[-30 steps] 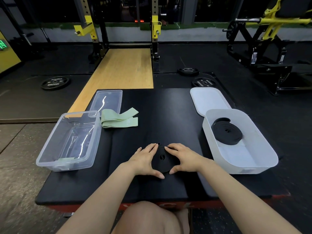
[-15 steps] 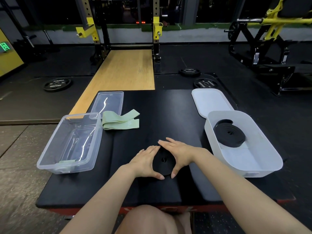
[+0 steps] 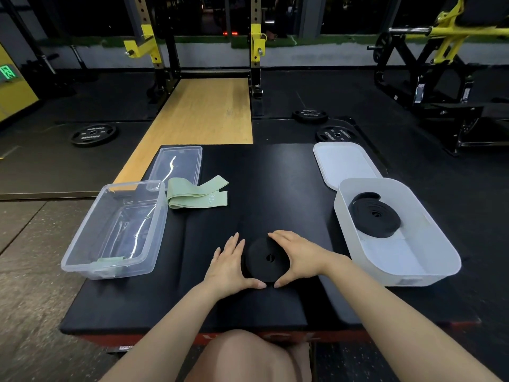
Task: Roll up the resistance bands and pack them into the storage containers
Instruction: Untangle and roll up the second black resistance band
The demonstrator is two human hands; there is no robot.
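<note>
A rolled black band [image 3: 265, 259] is being cupped near the table's [image 3: 275, 172] front edge, the left hand [image 3: 230, 264] and right hand [image 3: 298, 257] curled round its sides, probably so the coil is kept from springing open. Another black coil [image 3: 374, 215] is already lying in the white container [image 3: 429, 274] at the right edge. A green band [image 3: 197, 194] is lying unrolled beside the clear container [image 3: 82, 260] at the left edge. Nothing is blocking the way to either.
</note>
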